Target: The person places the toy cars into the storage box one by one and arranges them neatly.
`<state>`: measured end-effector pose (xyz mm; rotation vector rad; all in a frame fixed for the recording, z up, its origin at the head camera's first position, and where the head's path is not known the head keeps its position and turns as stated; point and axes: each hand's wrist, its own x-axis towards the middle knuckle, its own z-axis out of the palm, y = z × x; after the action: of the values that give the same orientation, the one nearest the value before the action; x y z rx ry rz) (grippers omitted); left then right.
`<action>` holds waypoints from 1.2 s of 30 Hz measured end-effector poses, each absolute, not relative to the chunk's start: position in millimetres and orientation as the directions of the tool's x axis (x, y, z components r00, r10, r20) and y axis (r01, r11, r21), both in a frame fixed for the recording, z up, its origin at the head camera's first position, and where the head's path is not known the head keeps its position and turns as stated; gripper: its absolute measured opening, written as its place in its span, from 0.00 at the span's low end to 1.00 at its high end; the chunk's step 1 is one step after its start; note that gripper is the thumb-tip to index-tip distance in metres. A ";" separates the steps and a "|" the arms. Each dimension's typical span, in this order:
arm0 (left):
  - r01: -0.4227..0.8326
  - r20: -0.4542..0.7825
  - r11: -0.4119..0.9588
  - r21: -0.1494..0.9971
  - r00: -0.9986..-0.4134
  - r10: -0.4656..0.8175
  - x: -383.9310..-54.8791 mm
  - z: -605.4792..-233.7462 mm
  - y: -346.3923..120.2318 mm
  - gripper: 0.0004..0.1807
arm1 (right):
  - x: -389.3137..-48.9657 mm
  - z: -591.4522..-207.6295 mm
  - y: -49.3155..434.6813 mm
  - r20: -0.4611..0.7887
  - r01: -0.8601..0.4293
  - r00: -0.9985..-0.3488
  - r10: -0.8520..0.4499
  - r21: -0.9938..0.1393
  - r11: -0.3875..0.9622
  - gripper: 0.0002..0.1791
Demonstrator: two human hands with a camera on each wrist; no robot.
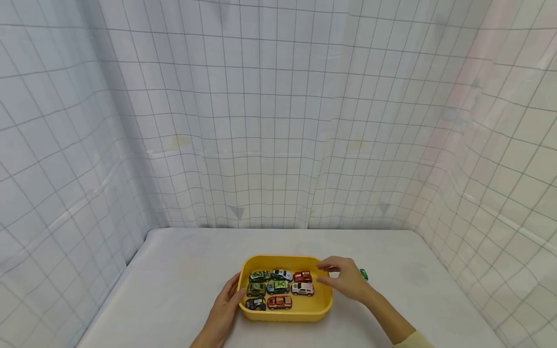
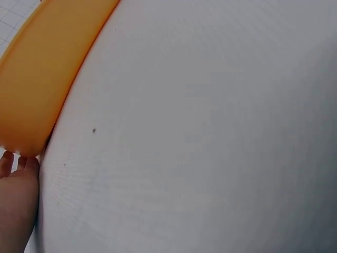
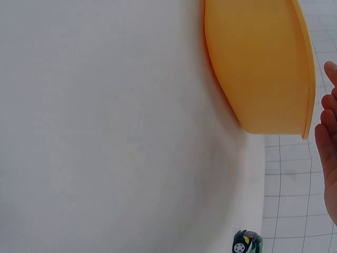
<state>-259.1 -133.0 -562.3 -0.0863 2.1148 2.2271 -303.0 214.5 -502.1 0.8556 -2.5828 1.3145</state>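
A yellow plastic bin (image 1: 300,316) sits on the table with several small toy cars in rows inside it. My left hand (image 1: 223,305) grips the bin's left side, thumb over the rim and fingers along the outer wall. Over the bin's right edge is my right hand (image 1: 348,279), thumb and fingers apart with nothing between them. Nearest to its fingertips are a red toy car (image 1: 302,276) and a white-and-pink toy car (image 1: 302,289). An orange-red toy car (image 1: 279,302) lies in the front row.
A green toy car (image 1: 363,274) stands on the white-covered table (image 1: 183,270), just beyond my right hand and partly hidden by it. White grid-patterned curtains (image 1: 278,145) hang at the back and both sides of the table.
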 end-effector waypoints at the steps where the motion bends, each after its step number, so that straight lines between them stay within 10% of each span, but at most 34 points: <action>1: -0.087 -0.087 -0.053 0.995 -0.996 0.013 -258.9 -562.2 -132.9 0.34 | -303.0 -501.8 216.9 0.354 -0.538 -0.832 -0.427 -0.704 0.464 0.14; 36: -0.051 -0.051 -0.053 0.997 -0.999 0.013 -256.6 -563.7 -131.6 0.34 | -309.7 -535.7 319.4 0.349 -0.375 -0.921 -0.170 -0.688 0.622 0.17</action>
<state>-256.6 -131.6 -563.7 -0.0431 2.1306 2.2479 -309.7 319.4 -535.7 0.4453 -2.5964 1.1859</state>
